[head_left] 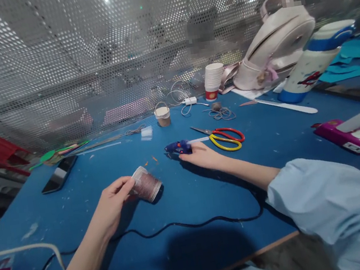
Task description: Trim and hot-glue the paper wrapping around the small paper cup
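Observation:
My left hand (117,200) grips a small paper cup (147,185) wrapped in brownish cord, tilted on its side just over the blue table (190,201). Its fingers and thumb close on the cup's whitish end. Over to the right, my right hand (201,155) is wrapped round a dark blue glue gun (178,147), whose nozzle points left. A pale glue stick (199,140) sticks out of the gun's back end. Scissors (228,138) with red and yellow handles lie just beyond my right hand. Small orange scraps (152,160) rest between the cup and the gun.
A black cable (180,225) runs across the table near me. At the back stand a small bucket-like cup (163,116), stacked paper cups (214,80), a backpack (274,44) and a bottle (314,63). A phone (60,174) lies left, a purple power strip (353,138) right.

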